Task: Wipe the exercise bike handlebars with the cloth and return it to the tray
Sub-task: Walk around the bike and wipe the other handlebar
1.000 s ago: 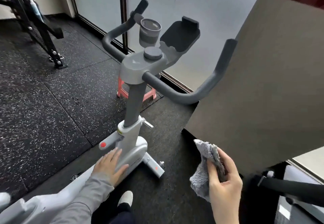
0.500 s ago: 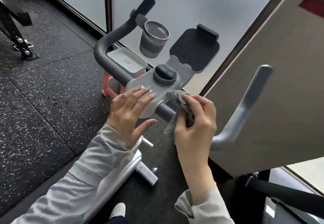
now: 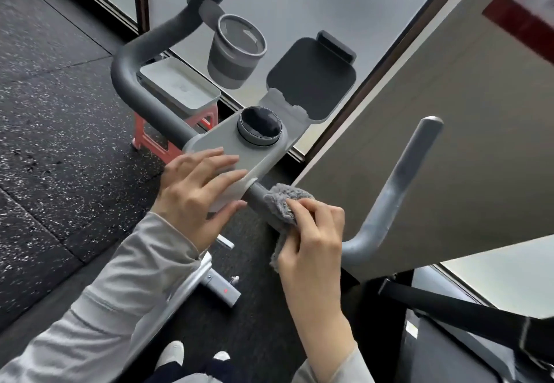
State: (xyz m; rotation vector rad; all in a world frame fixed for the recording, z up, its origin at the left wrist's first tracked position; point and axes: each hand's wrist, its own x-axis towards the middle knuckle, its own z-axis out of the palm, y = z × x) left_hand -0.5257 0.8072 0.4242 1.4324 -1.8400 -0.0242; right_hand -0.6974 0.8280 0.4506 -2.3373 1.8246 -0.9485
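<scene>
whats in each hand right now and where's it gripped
Right hand holds the cloth, bunched at its middle, against the handlebar. Left hand holds nothing; it rests open on the console.

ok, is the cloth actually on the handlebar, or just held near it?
Touching. The head view shows the grey cloth bunched under the right hand and wrapped over the handlebar beside the console, with no gap between them.

We count two hands (image 3: 195, 190), one cloth (image 3: 283, 202), one tray (image 3: 180, 88), one cup holder (image 3: 236, 49) at twelve o'clock, and two shoes (image 3: 171, 352).
</scene>
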